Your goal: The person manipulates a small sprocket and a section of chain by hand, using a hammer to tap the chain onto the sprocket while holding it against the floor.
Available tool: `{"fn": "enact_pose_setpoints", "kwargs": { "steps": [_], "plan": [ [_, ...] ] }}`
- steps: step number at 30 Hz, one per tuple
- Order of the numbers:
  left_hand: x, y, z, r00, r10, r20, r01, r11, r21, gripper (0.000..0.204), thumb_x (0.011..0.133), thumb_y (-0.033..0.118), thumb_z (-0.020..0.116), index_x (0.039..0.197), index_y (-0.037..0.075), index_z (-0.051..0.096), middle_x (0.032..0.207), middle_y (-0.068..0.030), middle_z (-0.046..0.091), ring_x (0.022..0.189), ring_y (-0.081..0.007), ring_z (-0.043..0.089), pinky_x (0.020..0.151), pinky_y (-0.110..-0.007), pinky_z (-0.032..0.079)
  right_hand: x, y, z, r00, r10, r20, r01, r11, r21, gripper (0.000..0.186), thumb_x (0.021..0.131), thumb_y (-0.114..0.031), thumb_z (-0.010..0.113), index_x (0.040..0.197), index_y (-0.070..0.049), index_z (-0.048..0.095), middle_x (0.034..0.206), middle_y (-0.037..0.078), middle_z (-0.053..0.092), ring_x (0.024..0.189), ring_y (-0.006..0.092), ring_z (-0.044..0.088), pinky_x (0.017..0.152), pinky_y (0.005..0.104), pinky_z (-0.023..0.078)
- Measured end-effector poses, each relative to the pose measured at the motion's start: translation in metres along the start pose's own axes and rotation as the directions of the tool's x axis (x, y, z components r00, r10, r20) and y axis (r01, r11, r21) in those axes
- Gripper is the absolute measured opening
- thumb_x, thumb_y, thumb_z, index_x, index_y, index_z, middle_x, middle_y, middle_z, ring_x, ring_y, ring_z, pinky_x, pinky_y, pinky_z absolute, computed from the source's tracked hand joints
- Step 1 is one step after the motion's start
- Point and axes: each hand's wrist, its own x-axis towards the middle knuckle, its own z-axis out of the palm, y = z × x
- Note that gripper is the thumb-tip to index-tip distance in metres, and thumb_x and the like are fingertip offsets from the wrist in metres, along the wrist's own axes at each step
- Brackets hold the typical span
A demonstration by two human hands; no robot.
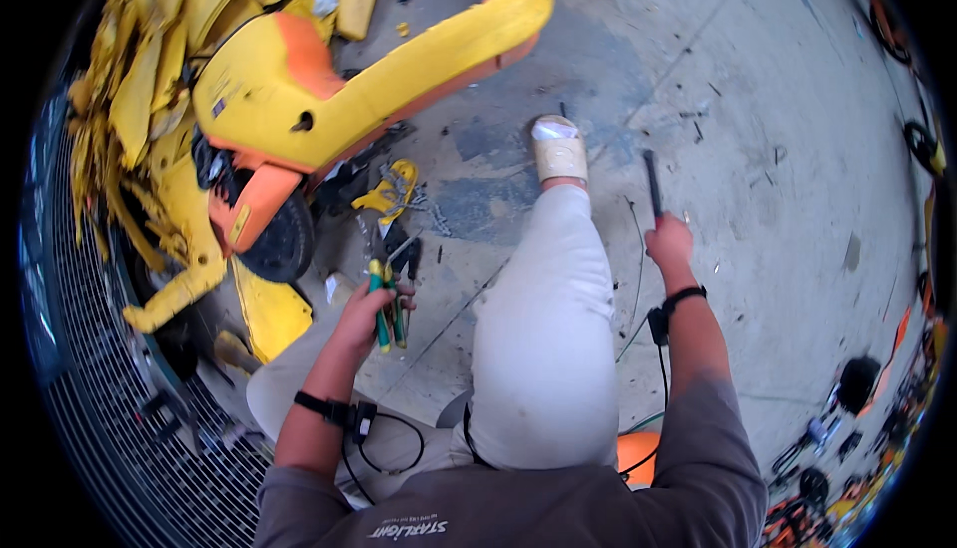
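Note:
My left hand (364,314) grips green-and-yellow-handled tools (382,334), apparently pliers, with a thin metal piece poking upward. It is near my bent left leg, below a yellow-and-orange scooter body (419,49) with a black wheel (277,244). My right hand (668,239) is closed on a long dark bar tool (651,174), pointing up beside my white-trousered right leg. Black straps with small devices and cables are on both my forearms.
Piled yellow panels (135,99) fill the upper left beside a dark metal grating (90,388). Small debris and broken yellow parts (389,194) lie on the concrete floor (788,229) around the scooter. Mixed parts (847,443) line the right edge; a green cable runs by my right leg.

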Motion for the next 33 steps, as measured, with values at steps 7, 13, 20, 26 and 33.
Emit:
{"fn": "enact_pose_setpoints", "kwargs": {
  "steps": [7,13,20,26,33],
  "plan": [
    [-0.039,0.040,-0.003,0.993,0.093,0.067,-0.083,0.986,-0.142,0.037,0.091,0.012,0.052,0.126,0.001,0.045,0.120,-0.0234,0.065,0.101,-0.0304,0.068,0.090,-0.041,0.055,-0.041,0.037,-0.105,0.992,-0.092,-0.086,0.119,0.906,0.405,0.041,0.091,-0.035,0.070,0.121,-0.006,0.069,0.090,0.015,0.074,0.084,0.0291,0.072,0.072,0.0393,0.056],
    [-0.053,0.042,-0.017,0.974,0.206,0.094,-0.184,0.962,-0.202,0.045,0.090,0.008,0.051,0.134,0.002,0.043,0.124,-0.0198,0.063,0.104,-0.0317,0.069,0.086,-0.037,0.055,-0.150,-0.108,-0.300,0.957,-0.281,-0.066,0.081,0.042,0.996,0.036,0.098,-0.011,0.058,0.133,-0.002,0.060,0.117,0.014,0.066,0.092,0.0203,0.069,0.079,0.0356,0.059],
    [-0.047,0.035,-0.022,0.956,0.240,0.166,-0.207,0.959,-0.191,0.054,0.089,0.005,0.053,0.142,0.004,0.040,0.129,-0.0139,0.062,0.107,-0.0302,0.070,0.089,-0.039,0.055,-0.190,-0.281,-0.317,0.795,-0.605,0.050,-0.057,0.008,0.998,0.039,0.093,0.002,0.055,0.132,0.001,0.055,0.094,0.008,0.058,0.072,0.0128,0.058,0.069,0.0293,0.055],
    [-0.069,0.064,-0.010,0.838,0.479,0.262,-0.466,0.877,-0.111,0.067,0.086,0.005,0.055,0.149,0.001,0.032,0.129,-0.0155,0.062,0.107,-0.0272,0.069,0.093,-0.038,0.053,-0.204,-0.380,-0.190,0.756,-0.519,0.399,-0.178,0.424,0.888,0.034,0.095,-0.023,0.067,0.120,0.000,0.064,0.094,0.006,0.061,0.058,0.0098,0.050,0.050,0.0254,0.045],
    [-0.085,0.047,-0.059,0.794,0.593,0.131,-0.597,0.722,0.351,0.064,0.088,0.015,0.068,0.144,0.001,0.041,0.119,-0.0130,0.065,0.105,-0.0195,0.065,0.093,-0.033,0.050,-0.257,-0.451,-0.116,0.698,-0.564,0.441,0.074,0.669,0.739,0.049,0.089,-0.049,0.074,0.101,-0.002,0.068,0.076,0.001,0.059,0.058,0.0095,0.051,0.051,0.0258,0.041]
  ]
}}
